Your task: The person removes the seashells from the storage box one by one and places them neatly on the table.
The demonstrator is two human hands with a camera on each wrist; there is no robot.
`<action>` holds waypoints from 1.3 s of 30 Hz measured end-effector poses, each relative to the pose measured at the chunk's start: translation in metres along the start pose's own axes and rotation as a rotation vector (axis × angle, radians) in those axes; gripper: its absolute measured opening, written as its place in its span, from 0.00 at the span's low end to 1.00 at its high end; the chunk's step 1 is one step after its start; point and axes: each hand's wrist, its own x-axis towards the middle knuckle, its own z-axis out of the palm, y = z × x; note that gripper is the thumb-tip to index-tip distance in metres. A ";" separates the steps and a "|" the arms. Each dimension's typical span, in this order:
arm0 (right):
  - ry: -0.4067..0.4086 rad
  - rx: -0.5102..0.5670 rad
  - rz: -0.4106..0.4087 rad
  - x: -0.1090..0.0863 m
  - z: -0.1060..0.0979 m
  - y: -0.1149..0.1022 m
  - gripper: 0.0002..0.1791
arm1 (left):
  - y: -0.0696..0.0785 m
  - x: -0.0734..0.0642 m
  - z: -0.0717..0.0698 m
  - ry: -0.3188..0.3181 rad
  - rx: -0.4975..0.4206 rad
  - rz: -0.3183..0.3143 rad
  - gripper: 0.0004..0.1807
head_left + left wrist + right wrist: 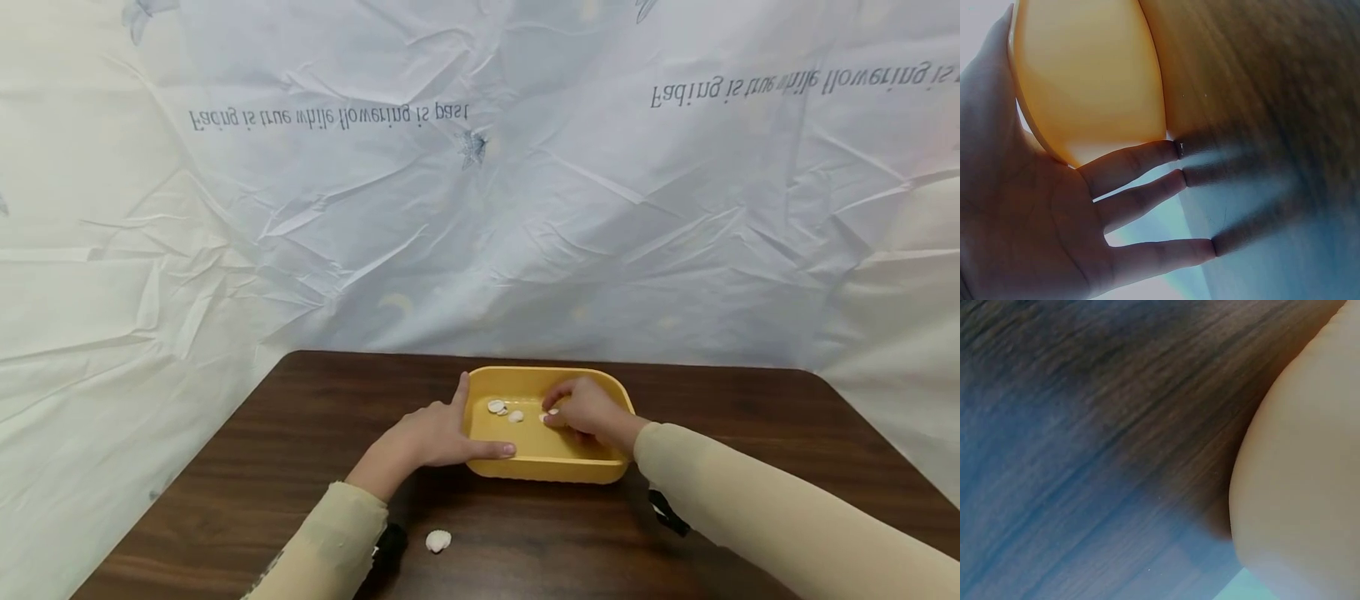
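A yellow plastic basin (pixel 525 471) sits on the table, with several small white seashells (pixel 516 416) on its floor. My left hand (pixel 435 433) steadies its left end. The thumb lies over the near rim and the index finger reaches up to the far rim; in the left wrist view the other fingers (pixel 1160 253) are straight, their tips at the tabletop. Inside the basin, my right hand (pixel 588 408) pinches a white seashell (pixel 543 417) between thumb and index finger, with another bit of white showing between them. The right wrist view shows the basin's outer wall (pixel 1304 469) but no fingers.
One ribbed white seashell (pixel 438 541) lies on the dark wooden table (pixel 300 467), in front of the basin and beside my left sleeve. Behind the table's far edge hangs a pale wrinkled cloth (pixel 480 250) with printed lettering.
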 end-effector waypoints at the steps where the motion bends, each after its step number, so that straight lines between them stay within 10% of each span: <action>1: -0.003 -0.004 0.001 0.000 0.000 0.001 0.07 | -0.001 0.000 0.000 0.001 0.000 0.000 0.80; 30: -0.165 -0.204 -0.278 -0.001 0.012 -0.014 0.07 | -0.002 -0.001 0.000 -0.010 -0.011 0.018 0.79; 39: -0.319 -0.180 -0.223 -0.003 -0.004 -0.035 0.09 | -0.003 -0.001 0.000 -0.013 -0.028 0.018 0.80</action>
